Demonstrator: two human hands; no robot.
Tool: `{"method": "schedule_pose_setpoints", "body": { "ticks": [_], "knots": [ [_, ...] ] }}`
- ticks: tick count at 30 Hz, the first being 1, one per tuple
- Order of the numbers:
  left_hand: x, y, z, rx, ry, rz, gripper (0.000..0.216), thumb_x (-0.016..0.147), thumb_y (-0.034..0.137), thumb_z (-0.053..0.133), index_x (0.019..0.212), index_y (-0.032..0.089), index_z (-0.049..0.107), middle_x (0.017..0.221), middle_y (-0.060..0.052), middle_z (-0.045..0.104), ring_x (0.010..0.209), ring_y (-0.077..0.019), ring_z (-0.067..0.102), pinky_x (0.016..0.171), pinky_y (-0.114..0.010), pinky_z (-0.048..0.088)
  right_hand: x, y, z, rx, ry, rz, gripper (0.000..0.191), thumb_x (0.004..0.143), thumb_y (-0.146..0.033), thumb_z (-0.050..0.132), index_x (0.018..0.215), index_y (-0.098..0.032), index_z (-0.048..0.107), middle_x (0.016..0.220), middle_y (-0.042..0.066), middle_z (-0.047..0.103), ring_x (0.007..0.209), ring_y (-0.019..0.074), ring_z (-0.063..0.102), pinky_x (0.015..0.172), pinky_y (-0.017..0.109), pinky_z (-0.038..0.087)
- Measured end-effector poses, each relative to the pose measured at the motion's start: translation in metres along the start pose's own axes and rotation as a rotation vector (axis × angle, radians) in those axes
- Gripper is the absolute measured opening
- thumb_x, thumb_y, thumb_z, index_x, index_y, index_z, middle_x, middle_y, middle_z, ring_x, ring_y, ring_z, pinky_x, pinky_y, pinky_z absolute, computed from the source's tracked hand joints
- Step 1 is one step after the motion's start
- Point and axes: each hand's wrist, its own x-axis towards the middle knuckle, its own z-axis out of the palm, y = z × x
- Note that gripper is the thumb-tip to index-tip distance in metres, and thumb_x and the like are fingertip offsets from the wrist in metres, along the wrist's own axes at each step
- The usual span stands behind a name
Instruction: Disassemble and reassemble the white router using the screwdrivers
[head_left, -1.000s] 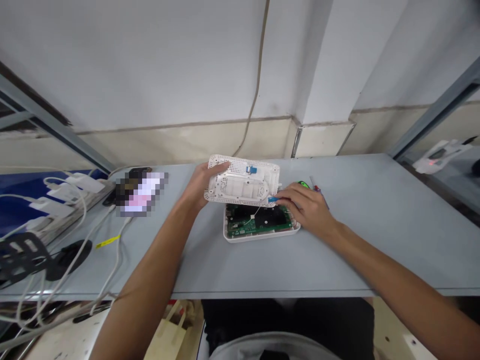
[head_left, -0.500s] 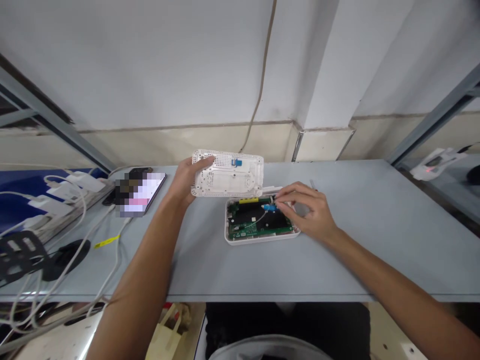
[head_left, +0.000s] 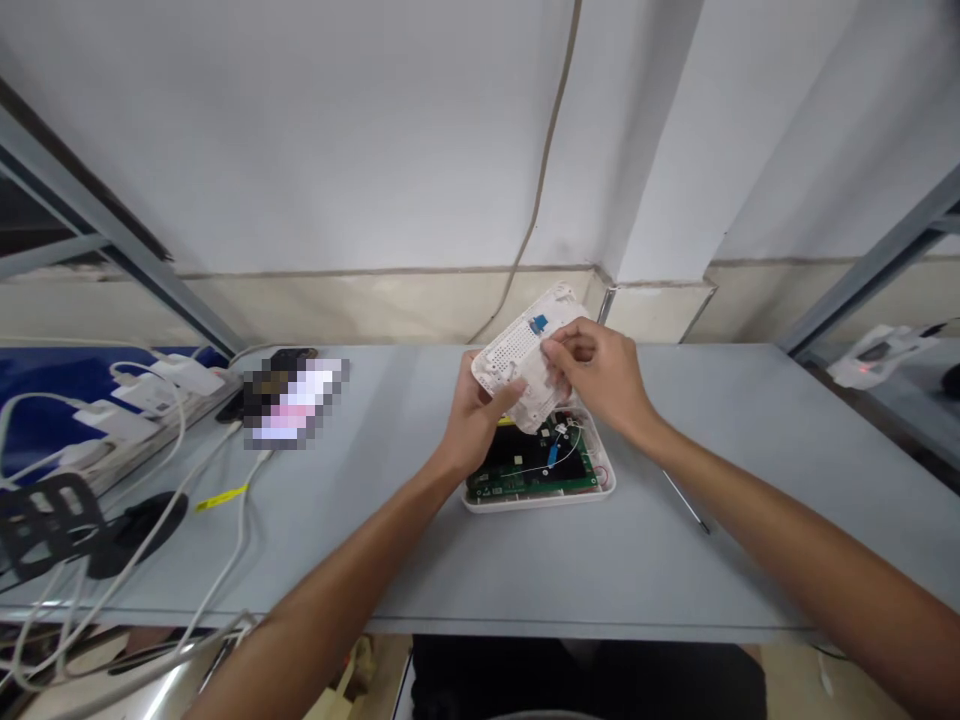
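Both hands hold a white perforated plastic cover [head_left: 517, 350] up above the table, tilted, with a small blue connector [head_left: 538, 323] fixed on its face. My left hand [head_left: 476, 415] grips its lower edge, and my right hand [head_left: 596, 370] pinches its right side. Below them lies a white plastic base tray [head_left: 540, 506] holding a green circuit board [head_left: 525, 482]. A blue fibre connector [head_left: 553, 455] on a thin white cable rests on the board. The cover and hands hide the tray's far part.
A thin screwdriver [head_left: 684, 500] lies on the grey table [head_left: 750, 420] right of the tray. At left are a pixelated phone [head_left: 289, 402], a white power strip [head_left: 157, 395] with plugs, white cables, a yellow tag [head_left: 221, 497] and a black mesh object [head_left: 45, 525].
My right hand has left the board and joined my left on the cover. The cover has risen and turned to a steep tilt above the tray. A screwdriver now shows right of the tray.
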Motion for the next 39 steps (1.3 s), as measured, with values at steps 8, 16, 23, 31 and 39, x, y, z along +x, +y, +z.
{"method": "schedule_pose_setpoints", "body": {
  "ticks": [8,16,23,31,39],
  "knots": [
    [0.044,0.018,-0.049,-0.047,0.299,0.095,0.050,0.083,0.063,0.071,0.108,0.027,0.048,0.116,-0.008,0.067,0.109,-0.0241,0.070,0.094,-0.038,0.056,0.059,0.010,-0.021,-0.742,-0.205,-0.413,0.014,0.095,-0.012,0.055,0.097,-0.018,0.068,0.083,0.005,0.075,0.076,0.0190,0.068,0.074,0.032,0.049],
    [0.054,-0.032,-0.067,0.319,0.245,0.000,0.044,0.079,0.045,0.075,0.111,0.024,0.053,0.111,-0.007,0.063,0.106,-0.0231,0.065,0.092,-0.037,0.053,0.092,0.025,0.023,-1.090,-0.617,-0.470,0.025,0.083,0.005,0.055,0.080,-0.014,0.071,0.080,0.009,0.072,0.066,0.0150,0.055,0.060,0.031,0.030],
    [0.051,-0.038,-0.070,0.732,0.108,0.060,0.031,0.077,0.017,0.070,0.106,0.021,0.063,0.117,-0.010,0.062,0.107,-0.0254,0.064,0.096,-0.044,0.054,0.084,0.039,0.044,-1.098,-0.681,-0.431,0.024,0.093,-0.005,0.055,0.086,-0.011,0.077,0.086,0.012,0.075,0.070,0.0153,0.063,0.063,0.030,0.036],
    [0.039,-0.018,-0.053,1.179,-0.203,0.238,0.017,0.079,0.011,0.061,0.087,0.022,0.070,0.082,-0.004,0.069,0.080,-0.0234,0.064,0.078,-0.037,0.051,0.042,0.029,0.008,-1.002,-0.627,-0.446,0.023,0.101,-0.021,0.057,0.114,-0.020,0.075,0.109,0.010,0.075,0.091,0.0217,0.067,0.073,0.033,0.041],
    [0.029,-0.021,-0.029,1.464,-0.290,0.280,0.026,0.084,0.012,0.055,0.088,0.022,0.077,0.086,-0.010,0.076,0.083,-0.0307,0.068,0.077,-0.041,0.047,0.009,0.022,-0.016,-1.104,-0.697,-0.462,0.021,0.096,-0.012,0.059,0.105,-0.022,0.076,0.097,0.008,0.073,0.080,0.0219,0.063,0.066,0.035,0.033]
  ]
}}
